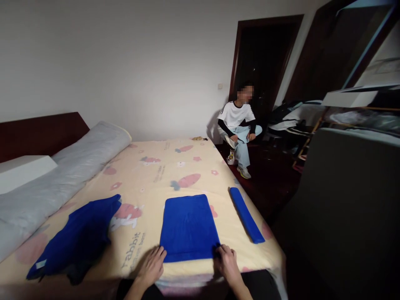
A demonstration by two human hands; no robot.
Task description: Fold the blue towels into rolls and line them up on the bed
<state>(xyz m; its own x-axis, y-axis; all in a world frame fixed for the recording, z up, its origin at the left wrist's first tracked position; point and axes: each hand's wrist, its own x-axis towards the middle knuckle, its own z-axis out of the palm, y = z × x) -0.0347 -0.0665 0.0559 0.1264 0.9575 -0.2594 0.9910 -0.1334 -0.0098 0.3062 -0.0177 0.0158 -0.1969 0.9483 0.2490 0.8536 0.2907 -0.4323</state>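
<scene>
A blue cloth [189, 227], folded into a flat rectangle, lies on the bed in front of me. My left hand [151, 266] grips its near left corner, with the fingers bent together at the edge. At the near right corner, my right hand [228, 262] has its fingers curled around the edge in a pinch. To the right lies a narrow strip of folded blue cloth [246, 216]. A crumpled blue cloth [79, 235] with a small white tag is spread out on the left.
The bed [153, 179] has a cream sheet printed with carrots and rabbits. A rolled grey quilt [78, 166] and a white box-like object [26, 171] are along its left side. A person [237, 121] sits beyond the far right corner. A dark panel [346, 208] stands right.
</scene>
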